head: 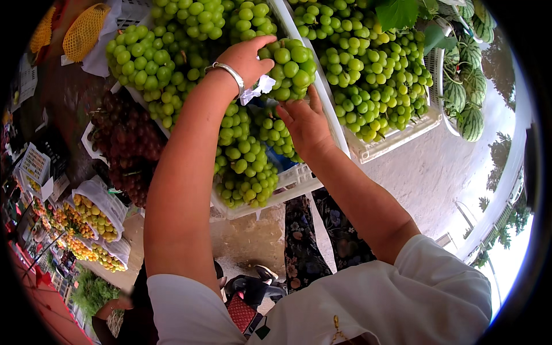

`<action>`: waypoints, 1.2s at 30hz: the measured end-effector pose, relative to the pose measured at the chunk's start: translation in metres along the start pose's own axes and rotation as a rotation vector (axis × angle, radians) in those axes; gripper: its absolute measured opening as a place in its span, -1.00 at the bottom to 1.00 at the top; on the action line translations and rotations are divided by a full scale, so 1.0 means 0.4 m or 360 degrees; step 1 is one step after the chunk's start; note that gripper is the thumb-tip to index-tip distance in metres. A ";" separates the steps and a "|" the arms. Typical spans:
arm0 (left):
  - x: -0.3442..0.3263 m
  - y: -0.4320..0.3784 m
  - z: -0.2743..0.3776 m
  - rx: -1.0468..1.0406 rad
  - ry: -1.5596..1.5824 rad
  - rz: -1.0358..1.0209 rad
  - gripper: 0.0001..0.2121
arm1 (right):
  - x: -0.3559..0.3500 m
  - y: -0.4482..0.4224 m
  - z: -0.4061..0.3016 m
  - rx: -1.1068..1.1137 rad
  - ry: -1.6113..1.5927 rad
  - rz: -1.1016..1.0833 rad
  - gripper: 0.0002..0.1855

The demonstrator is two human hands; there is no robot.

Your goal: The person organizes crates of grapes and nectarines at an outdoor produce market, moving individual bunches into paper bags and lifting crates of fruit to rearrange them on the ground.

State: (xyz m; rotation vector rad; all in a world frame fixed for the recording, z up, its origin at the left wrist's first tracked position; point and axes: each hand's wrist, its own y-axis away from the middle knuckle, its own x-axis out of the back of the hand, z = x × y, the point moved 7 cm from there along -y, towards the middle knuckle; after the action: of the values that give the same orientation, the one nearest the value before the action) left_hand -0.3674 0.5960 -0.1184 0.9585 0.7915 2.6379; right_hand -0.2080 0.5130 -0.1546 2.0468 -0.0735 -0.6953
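A bunch of large green grapes (293,69) sits between my two hands above a white plastic crate (297,181). My left hand (246,60), with a silver bangle (230,71) at the wrist, holds the bunch from its left side, thumb and index finger against it. My right hand (308,125) supports it from the near side, the fingers partly hidden under the grapes. Crumpled white paper (261,89) shows beside my left thumb. More green bunches (248,168) fill the crate beneath, and a strip of blue lining (280,161) shows between them.
Another crate (388,138) of green grapes adjoins on the right, with small striped watermelons (470,123) beyond. Dark red grapes (129,146) lie on the left. Yellow netted fruit (86,32) is at the upper left. Another person's arm (105,315) appears at the lower left.
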 end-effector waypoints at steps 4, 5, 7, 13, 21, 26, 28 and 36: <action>-0.003 0.018 -0.052 0.0059 0.0189 0.0056 -0.52 | -0.012 0.002 0.015 0.0027 -0.0009 -0.0004 -0.13; 0.000 0.019 -0.067 0.0064 0.0205 0.0096 -0.51 | -0.018 0.007 0.017 0.0033 -0.0030 -0.0026 -0.15; 0.005 0.035 -0.068 0.0049 0.0372 0.0152 -0.51 | -0.016 0.006 0.010 0.0112 0.0099 -0.0059 -0.18; -0.044 0.138 -0.130 0.0166 0.1215 0.0501 -0.48 | 0.024 -0.014 -0.002 0.0181 0.0446 -0.0095 -0.20; -0.087 0.091 -0.047 -0.0137 0.0560 0.0450 -0.40 | 0.006 -0.034 -0.011 0.0014 0.0462 -0.0081 -0.18; -0.087 0.096 -0.047 -0.0163 0.0388 0.0529 -0.41 | 0.001 -0.032 -0.006 -0.0031 0.0515 -0.0130 -0.18; -0.081 0.124 -0.044 -0.0191 0.0460 0.0523 -0.43 | -0.002 -0.007 0.003 -0.0099 0.0479 -0.0037 -0.15; 0.039 0.178 -0.160 0.0023 0.0628 0.0495 -0.43 | -0.120 0.017 0.063 -0.0170 0.0567 -0.0222 -0.04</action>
State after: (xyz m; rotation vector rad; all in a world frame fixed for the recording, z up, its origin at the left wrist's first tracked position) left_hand -0.4227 0.5166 -0.1115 0.6087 0.7955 3.1555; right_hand -0.2592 0.5051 -0.1376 2.0547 0.3079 -0.3996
